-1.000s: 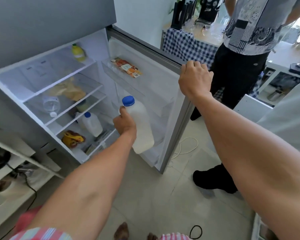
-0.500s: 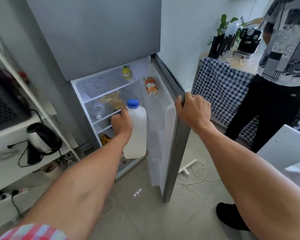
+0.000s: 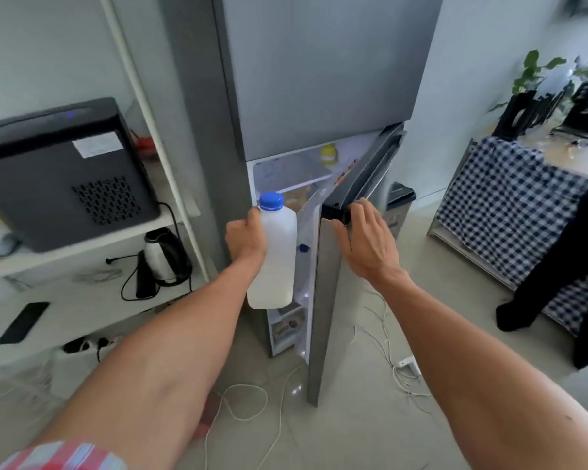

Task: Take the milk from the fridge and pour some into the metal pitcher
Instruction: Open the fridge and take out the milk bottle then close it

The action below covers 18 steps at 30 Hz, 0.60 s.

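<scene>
Milk bottle [image 3: 275, 256]: white plastic, blue screw cap [image 3: 271, 201], upright, held in the air outside the fridge [image 3: 319, 79], in front of the narrow gap between cabinet and door.

Left hand [image 3: 245, 239]: closed around the bottle's upper left side, carrying it clear of the shelves.

Right hand [image 3: 367, 237]: fingers curled over the top corner of the lower fridge door [image 3: 323, 300], gripping its dark upper edge; the door stands only partly open.

Fridge interior: a yellow bottle [image 3: 329, 154] on the top shelf; other contents too blurred to tell.

Shelving unit, left: black appliance with vent holes [image 3: 62, 171] on the upper shelf; electric kettle [image 3: 163, 259] with its cord one shelf down; a dark flat device [image 3: 24, 322] lower still; a power strip [image 3: 89, 344] near the floor.

Floor: pale tiles, white cables [image 3: 252, 401] trailing by the fridge base.

Right side: surface draped in a blue-and-white checked cloth [image 3: 510, 218], carrying a potted plant [image 3: 537, 72] and dark equipment. A second person's dark trouser leg [image 3: 557, 273] stands beside it.
</scene>
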Each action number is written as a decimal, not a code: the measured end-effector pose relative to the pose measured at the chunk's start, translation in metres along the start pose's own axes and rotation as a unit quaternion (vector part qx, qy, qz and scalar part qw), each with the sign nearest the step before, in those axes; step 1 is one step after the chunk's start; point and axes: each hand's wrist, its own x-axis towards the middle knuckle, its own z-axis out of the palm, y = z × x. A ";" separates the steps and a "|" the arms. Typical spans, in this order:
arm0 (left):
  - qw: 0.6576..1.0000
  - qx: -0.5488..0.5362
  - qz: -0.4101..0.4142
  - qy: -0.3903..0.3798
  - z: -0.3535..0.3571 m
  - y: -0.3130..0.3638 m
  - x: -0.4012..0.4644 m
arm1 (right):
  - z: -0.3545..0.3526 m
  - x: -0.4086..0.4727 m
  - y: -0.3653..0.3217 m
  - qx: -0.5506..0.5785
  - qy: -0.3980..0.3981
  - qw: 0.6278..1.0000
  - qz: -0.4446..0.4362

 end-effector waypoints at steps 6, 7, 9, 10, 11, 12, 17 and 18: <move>1.000 -0.020 0.002 0.020 -0.031 0.009 0.034 | 0.040 0.043 -0.047 -0.051 -0.067 0.996 -0.032; 0.999 -0.025 0.000 0.025 -0.035 0.011 0.039 | 0.047 0.050 -0.053 -0.061 -0.084 0.994 -0.036; 0.999 -0.038 -0.004 0.035 -0.041 0.015 0.047 | 0.058 0.063 -0.064 -0.077 -0.126 0.988 -0.041; 0.998 -0.046 -0.003 0.039 -0.043 0.016 0.050 | 0.063 0.069 -0.069 -0.082 -0.149 0.984 -0.044; 0.998 -0.054 -0.002 0.041 -0.045 0.018 0.053 | 0.068 0.075 -0.072 -0.087 -0.174 0.980 -0.045; 0.997 -0.060 -0.001 0.042 -0.047 0.018 0.056 | 0.073 0.081 -0.075 -0.092 -0.200 0.974 -0.046; 0.996 -0.067 -0.009 0.057 -0.050 0.023 0.072 | 0.089 0.111 -0.083 -0.112 -0.296 0.947 -0.049; 0.996 -0.069 -0.010 0.061 -0.050 0.024 0.074 | 0.092 0.115 -0.084 -0.113 -0.307 0.943 -0.051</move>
